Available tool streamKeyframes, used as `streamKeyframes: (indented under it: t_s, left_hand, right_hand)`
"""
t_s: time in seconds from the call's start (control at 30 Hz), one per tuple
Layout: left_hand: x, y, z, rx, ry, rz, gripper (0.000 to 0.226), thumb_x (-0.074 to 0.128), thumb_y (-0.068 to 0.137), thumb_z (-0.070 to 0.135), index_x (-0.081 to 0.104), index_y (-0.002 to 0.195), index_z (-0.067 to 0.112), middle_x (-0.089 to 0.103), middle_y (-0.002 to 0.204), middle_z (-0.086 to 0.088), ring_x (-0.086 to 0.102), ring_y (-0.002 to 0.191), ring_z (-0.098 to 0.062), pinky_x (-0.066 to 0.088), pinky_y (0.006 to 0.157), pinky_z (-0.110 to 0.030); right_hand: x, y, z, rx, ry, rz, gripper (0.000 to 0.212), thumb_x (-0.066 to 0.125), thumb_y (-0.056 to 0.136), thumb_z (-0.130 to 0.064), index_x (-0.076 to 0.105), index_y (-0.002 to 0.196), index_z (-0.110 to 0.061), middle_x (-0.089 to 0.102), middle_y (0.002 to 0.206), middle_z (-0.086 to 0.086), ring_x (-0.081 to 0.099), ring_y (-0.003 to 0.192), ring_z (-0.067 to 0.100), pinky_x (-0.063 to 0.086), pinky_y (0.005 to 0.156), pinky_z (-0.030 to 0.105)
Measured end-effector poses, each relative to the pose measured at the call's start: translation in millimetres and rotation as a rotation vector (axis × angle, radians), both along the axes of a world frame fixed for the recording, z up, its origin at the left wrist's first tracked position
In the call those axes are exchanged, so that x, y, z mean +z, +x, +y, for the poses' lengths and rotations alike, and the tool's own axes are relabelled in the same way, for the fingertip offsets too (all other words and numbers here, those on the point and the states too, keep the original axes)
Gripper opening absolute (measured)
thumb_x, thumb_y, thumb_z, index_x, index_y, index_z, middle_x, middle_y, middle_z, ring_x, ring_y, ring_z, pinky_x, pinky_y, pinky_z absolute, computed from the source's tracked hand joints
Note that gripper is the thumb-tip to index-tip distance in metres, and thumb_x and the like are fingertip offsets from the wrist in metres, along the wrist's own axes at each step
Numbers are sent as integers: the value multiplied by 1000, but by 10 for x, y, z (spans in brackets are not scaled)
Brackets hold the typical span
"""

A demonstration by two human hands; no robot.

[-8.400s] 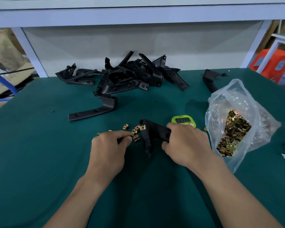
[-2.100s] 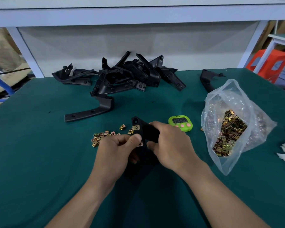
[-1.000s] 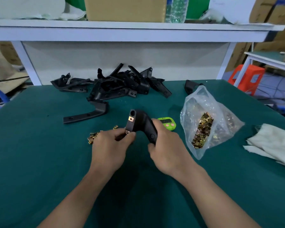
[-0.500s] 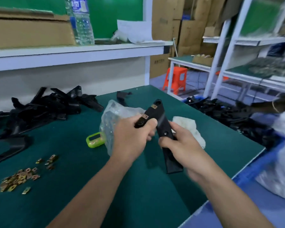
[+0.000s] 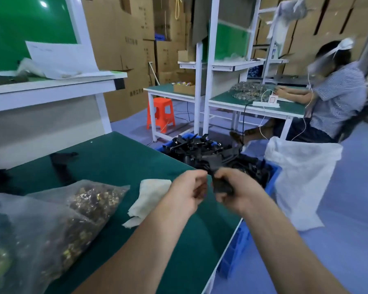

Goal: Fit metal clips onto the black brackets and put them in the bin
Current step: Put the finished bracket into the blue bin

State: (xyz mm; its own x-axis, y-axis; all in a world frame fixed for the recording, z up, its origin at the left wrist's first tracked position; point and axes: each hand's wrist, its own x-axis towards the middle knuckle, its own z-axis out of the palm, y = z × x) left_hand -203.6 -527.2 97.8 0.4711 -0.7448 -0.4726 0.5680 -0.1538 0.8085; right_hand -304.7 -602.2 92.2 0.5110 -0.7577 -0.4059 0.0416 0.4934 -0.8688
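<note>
Right hand [image 5: 239, 190] grips black bracket [image 5: 222, 186] near blue bin [image 5: 273, 178]; left hand [image 5: 185, 193] curled, seemingly empty.

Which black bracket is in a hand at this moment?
The bracket gripped by the right hand; the others are the pile in the blue bin and a lone bracket far back on the table.

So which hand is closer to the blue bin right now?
Right. The right hand, gripping the black bracket, is at the near side of the blue bin. The left hand sits beside it over the green table, farther away.
</note>
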Motion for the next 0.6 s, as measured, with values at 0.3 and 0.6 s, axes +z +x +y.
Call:
streamKeyframes:
  t_s: [0.3,0.6]
  left_hand:
    - [-178,293,-236,60,161,-219,21,75,74,28,68,80,9,70,77,-6,62,65,-21,46,60,-27]
    - [-478,194,333,13,65,-467,20,60,77,25,77,88,30,78,86,8,73,83,-4,55,70,-23]
  right_hand:
    - [-549,943,-207,-124,-284,248,41,49,100,-40,59,73,-10,65,62,5,59,59,23,42,55,29]
    - [-803,850,219,-272,-609,251,35,55,91,-22,47,58,-17,51,50,-10,44,53,10,37,57,33]
